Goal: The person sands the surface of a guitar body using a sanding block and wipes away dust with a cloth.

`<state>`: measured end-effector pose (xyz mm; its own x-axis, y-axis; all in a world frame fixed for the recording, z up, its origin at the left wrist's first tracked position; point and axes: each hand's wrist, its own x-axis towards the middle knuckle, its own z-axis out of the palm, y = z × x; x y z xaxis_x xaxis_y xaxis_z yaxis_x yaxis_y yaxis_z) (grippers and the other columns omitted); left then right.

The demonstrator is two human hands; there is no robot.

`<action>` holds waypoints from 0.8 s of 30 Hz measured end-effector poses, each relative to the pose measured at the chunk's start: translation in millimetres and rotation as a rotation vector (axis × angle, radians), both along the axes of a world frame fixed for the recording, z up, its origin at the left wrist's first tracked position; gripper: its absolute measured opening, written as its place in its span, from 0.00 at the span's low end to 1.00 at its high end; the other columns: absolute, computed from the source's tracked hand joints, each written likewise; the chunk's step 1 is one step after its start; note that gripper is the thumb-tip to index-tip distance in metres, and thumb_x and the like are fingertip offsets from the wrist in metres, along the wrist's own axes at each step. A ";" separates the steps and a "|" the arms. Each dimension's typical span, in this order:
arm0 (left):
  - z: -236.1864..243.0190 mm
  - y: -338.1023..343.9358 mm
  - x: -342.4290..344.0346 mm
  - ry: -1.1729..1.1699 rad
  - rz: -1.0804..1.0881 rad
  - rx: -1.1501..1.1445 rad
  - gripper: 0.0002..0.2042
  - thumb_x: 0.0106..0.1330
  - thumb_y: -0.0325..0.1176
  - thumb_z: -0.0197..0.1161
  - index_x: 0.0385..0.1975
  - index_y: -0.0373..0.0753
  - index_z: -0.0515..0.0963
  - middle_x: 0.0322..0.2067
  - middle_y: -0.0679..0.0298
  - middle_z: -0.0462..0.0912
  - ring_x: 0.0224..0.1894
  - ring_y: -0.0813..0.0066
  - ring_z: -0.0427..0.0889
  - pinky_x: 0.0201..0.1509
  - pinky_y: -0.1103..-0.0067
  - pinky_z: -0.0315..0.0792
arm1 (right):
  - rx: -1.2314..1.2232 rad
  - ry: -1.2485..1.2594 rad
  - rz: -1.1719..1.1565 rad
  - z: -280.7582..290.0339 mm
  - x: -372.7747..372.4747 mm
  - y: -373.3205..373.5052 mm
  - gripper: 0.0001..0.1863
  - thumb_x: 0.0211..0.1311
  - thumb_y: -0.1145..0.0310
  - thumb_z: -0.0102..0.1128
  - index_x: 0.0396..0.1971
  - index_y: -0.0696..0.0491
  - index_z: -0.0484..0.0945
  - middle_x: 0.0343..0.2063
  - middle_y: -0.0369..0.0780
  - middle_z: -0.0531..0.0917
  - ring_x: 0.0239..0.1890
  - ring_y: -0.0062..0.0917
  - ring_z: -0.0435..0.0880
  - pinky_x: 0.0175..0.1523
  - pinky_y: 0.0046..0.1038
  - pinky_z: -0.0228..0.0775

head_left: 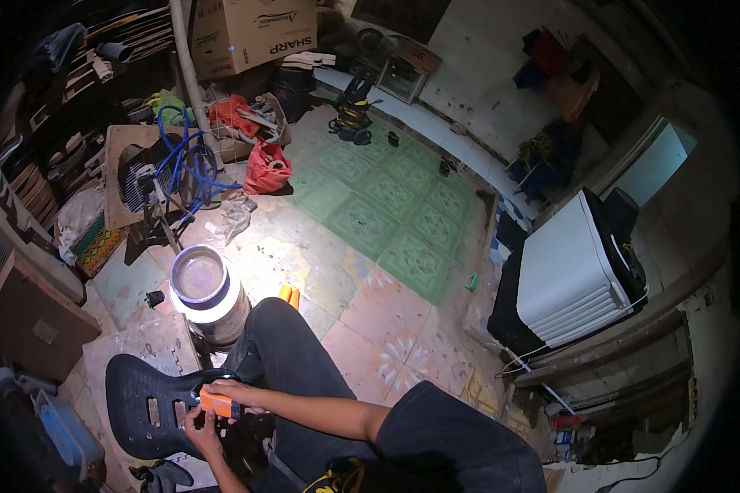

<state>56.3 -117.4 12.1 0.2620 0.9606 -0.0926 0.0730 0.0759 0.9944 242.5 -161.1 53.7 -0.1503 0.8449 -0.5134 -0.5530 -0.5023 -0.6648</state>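
A black electric guitar body (pixel 134 396) with cut-out openings rests beside my bent left leg, above a pale mat (pixel 115 341). My right hand (pixel 245 396) grips an orange block-like tool (pixel 217 403) with a dark end, over the guitar body's right part. My left hand (pixel 205 427) is just below, fingers curled up against the same tool; small details between the fingers are too small to make out. A dark glove (pixel 160 476) lies below the guitar body.
A bucket (pixel 224 324) topped by a round pan (pixel 197 275) stands ahead, beside orange cylinders (pixel 289 296). Blue hose (pixel 201 172), red bag (pixel 267 168) and cardboard boxes (pixel 255 37) crowd the back left. Green tiles (pixel 362 205) cover mid-floor; a white appliance (pixel 571 271) stands right.
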 end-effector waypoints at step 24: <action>-4.5 4.4 -15.5 0.185 0.028 0.110 0.12 0.57 0.21 0.72 0.40 0.33 0.81 0.34 0.65 0.81 0.38 0.75 0.78 0.48 0.76 0.75 | 0.390 -0.365 0.019 -43.7 -15.7 8.8 0.21 0.73 0.53 0.57 0.51 0.55 0.79 0.39 0.38 0.82 0.44 0.24 0.83 0.39 0.30 0.82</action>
